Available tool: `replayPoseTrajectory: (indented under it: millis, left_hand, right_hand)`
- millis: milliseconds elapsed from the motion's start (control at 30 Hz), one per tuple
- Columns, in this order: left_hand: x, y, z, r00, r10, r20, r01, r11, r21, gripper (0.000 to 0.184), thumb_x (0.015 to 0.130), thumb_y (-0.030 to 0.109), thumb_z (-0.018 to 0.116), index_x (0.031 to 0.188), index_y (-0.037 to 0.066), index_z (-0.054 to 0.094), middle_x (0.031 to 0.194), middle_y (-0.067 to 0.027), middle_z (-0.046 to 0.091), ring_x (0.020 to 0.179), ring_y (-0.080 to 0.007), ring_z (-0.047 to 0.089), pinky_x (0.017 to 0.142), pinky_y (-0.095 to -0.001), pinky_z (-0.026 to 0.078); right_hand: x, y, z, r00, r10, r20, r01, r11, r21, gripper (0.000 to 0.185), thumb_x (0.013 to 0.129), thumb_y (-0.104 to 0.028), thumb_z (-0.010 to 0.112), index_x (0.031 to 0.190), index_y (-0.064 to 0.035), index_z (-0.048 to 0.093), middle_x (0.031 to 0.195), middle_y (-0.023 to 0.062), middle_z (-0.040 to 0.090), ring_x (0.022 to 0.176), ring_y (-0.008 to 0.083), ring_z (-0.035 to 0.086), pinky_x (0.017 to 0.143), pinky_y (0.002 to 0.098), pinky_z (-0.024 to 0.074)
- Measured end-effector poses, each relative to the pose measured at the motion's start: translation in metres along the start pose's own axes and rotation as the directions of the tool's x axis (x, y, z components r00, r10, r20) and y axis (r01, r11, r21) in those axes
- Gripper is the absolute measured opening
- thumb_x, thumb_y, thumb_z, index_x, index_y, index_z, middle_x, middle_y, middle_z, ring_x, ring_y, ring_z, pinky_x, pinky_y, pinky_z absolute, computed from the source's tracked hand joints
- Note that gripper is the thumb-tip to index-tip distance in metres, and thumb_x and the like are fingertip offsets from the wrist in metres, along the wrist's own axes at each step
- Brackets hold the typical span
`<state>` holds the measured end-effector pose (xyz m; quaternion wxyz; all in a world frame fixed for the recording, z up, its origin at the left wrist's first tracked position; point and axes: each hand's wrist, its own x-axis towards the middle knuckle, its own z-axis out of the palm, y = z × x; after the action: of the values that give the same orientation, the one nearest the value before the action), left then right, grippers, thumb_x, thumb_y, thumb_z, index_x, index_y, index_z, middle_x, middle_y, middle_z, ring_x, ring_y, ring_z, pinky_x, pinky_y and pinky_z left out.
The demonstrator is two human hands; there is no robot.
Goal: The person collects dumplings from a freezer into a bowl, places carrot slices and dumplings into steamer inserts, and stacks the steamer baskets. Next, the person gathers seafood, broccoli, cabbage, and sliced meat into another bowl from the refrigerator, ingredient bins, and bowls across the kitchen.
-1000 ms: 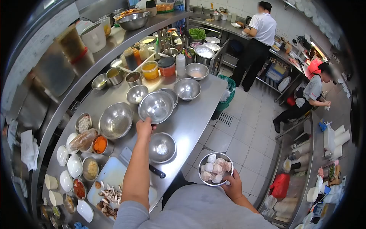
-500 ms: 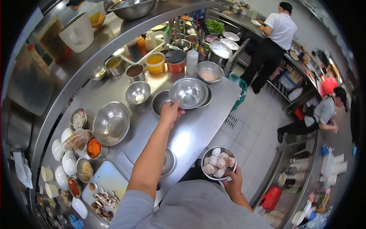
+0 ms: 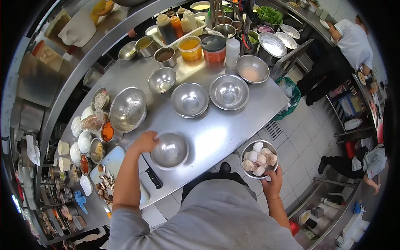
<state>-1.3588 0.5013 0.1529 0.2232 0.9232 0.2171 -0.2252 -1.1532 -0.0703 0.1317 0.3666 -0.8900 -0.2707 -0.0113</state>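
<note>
Head view: your hands are apart. Your right hand (image 3: 273, 183) is clamped on the rim of the full bowl (image 3: 248, 148), held off the worktop (image 3: 208, 137), beyond its near edge. Your left hand (image 3: 144, 142) meets the left rim of the second bowl (image 3: 170, 152), by that edge, beside the knife (image 3: 154, 178); you cannot tell whether it grips. Expect both bowls stiff and slick, the full bowl heavier, its pale lumps (image 3: 261, 159) soft. Grasp bowls by the rim.

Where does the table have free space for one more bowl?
The table is bare between the bowl at the left hand, the row of bowls beyond, and the near edge. Crowded: the left end around the cutting board, and the back around the squeeze bottles.
</note>
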Motion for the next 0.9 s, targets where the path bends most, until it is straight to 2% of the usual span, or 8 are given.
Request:
replayPoseTrajectory:
  millis: [133, 200, 333, 400, 467, 567, 667, 900]
  left_hand:
    - [0.012, 0.045, -0.069, 0.912, -0.297, -0.282, 0.136, 0.869, -0.475, 0.036, 0.094, 0.03, 0.072, 0.102, -0.004, 0.074, 0.083, -0.0199, 0.074, 0.077, -0.0309, 0.076, 0.072, -0.0427, 0.058]
    - [0.042, 0.061, -0.069, 0.868, -0.364, -0.337, 0.095, 0.788, -0.608, 0.041, 0.095, 0.032, 0.075, 0.109, -0.006, 0.071, 0.092, -0.02, 0.075, 0.071, -0.0271, 0.074, 0.068, -0.0397, 0.06]
    - [0.111, 0.106, -0.026, 0.859, -0.512, -0.032, -0.028, 0.016, -0.999, 0.048, 0.104, 0.024, 0.069, 0.14, -0.005, 0.057, 0.12, -0.0204, 0.07, 0.091, -0.0265, 0.074, 0.072, -0.035, 0.067]
    - [0.163, 0.078, 0.018, 0.966, -0.256, -0.043, -0.136, -0.356, -0.925, 0.042, 0.108, 0.023, 0.063, 0.14, -0.004, 0.057, 0.121, -0.0181, 0.069, 0.105, -0.025, 0.071, 0.081, -0.036, 0.066]
    - [0.141, 0.118, 0.011, 0.944, -0.317, -0.092, -0.255, -0.525, -0.812, 0.039, 0.11, 0.034, 0.061, 0.129, 0.0, 0.062, 0.121, -0.0115, 0.069, 0.111, -0.0246, 0.067, 0.099, -0.0413, 0.059]
    - [0.119, 0.104, 0.019, 0.971, -0.235, -0.037, -0.12, -0.349, -0.929, 0.039, 0.106, 0.034, 0.067, 0.141, 0.016, 0.061, 0.119, -0.008, 0.07, 0.103, -0.0242, 0.07, 0.089, -0.0436, 0.059]
    - [0.01, 0.109, -0.037, 0.977, -0.211, -0.001, 0.044, 0.206, -0.978, 0.065, 0.102, 0.038, 0.075, 0.157, 0.012, 0.052, 0.137, -0.0104, 0.068, 0.124, -0.0269, 0.066, 0.1, -0.0424, 0.057]
    - [-0.276, 0.098, -0.232, 0.853, 0.006, -0.521, -0.301, 0.822, -0.484, 0.059, 0.105, 0.029, 0.073, 0.155, 0.006, 0.055, 0.14, -0.011, 0.069, 0.128, -0.0178, 0.063, 0.109, -0.0385, 0.054]
  right_hand:
    - [0.015, 0.015, -0.007, 1.0, 0.0, 0.009, -0.001, 0.999, 0.048, 0.037, 0.065, -0.001, 0.093, 0.093, -0.01, 0.069, 0.149, 0.0247, 0.057, 0.132, 0.045, 0.061, 0.105, 0.0457, 0.053]
    - [0.02, 0.017, -0.004, 1.0, -0.004, 0.018, 0.002, 0.997, 0.076, 0.037, 0.066, -0.001, 0.092, 0.093, -0.01, 0.069, 0.149, 0.025, 0.057, 0.133, 0.0453, 0.06, 0.106, 0.0459, 0.0523]
    - [0.026, 0.013, 0.0, 0.996, -0.082, 0.044, 0.079, 0.995, 0.067, 0.036, 0.065, 0.0, 0.091, 0.093, -0.0099, 0.069, 0.147, 0.0253, 0.057, 0.134, 0.0463, 0.059, 0.108, 0.0469, 0.0507]
    - [0.028, 0.007, 0.006, 0.989, -0.113, 0.098, 0.103, 0.989, 0.102, 0.037, 0.065, 0.001, 0.091, 0.093, -0.0097, 0.069, 0.146, 0.025, 0.058, 0.133, 0.0466, 0.059, 0.108, 0.0474, 0.0504]
    - [0.034, -0.007, 0.017, 0.972, -0.179, 0.153, 0.158, 0.977, 0.141, 0.037, 0.064, 0.002, 0.091, 0.093, -0.0091, 0.069, 0.143, 0.0243, 0.059, 0.131, 0.0472, 0.059, 0.107, 0.0479, 0.0506]
    - [0.055, -0.048, 0.032, 0.925, -0.334, 0.181, 0.283, 0.924, 0.258, 0.037, 0.065, 0.001, 0.092, 0.092, -0.0085, 0.069, 0.141, 0.0241, 0.059, 0.128, 0.0474, 0.061, 0.104, 0.0474, 0.0519]
    - [0.062, -0.064, 0.067, 0.893, -0.431, 0.126, 0.361, 0.856, 0.37, 0.035, 0.068, 0.0, 0.091, 0.093, -0.0073, 0.068, 0.14, 0.0235, 0.06, 0.125, 0.0474, 0.062, 0.103, 0.0473, 0.0529]
    - [0.1, -0.099, 0.092, 0.843, -0.396, 0.364, 0.261, 0.893, 0.368, 0.035, 0.089, 0.008, 0.063, 0.122, -0.0019, 0.068, 0.129, 0.0285, 0.067, 0.116, 0.0459, 0.068, 0.099, 0.0466, 0.0557]
